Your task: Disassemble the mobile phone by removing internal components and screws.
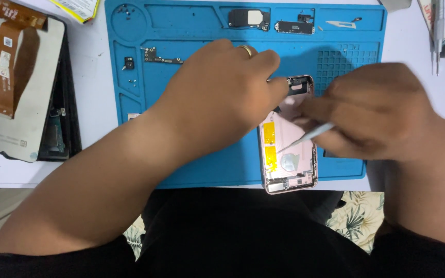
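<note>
The left hand (222, 87), a ring on one finger, is pressing down on the top end of an opened pink phone housing (288, 154), its fingers together and bearing flat on the shell rather than gripping around it. The housing is lying at about five o'clock on the blue repair mat (207, 149), its lower end overhanging the mat's near edge. The right hand (382, 110), blurred by motion, is pinching a slim pale tool (310, 136), fingers clamped on its shaft, with the tip pointing toward eight o'clock at the yellow adhesive strips (269, 141) inside the shell. Doing this well likely means keeping the tip shallow and the steadying hand firm. Removed small boards (271, 21) are sitting at twelve o'clock on the mat; a detached display panel (19, 85) is lying at nine o'clock.
</note>
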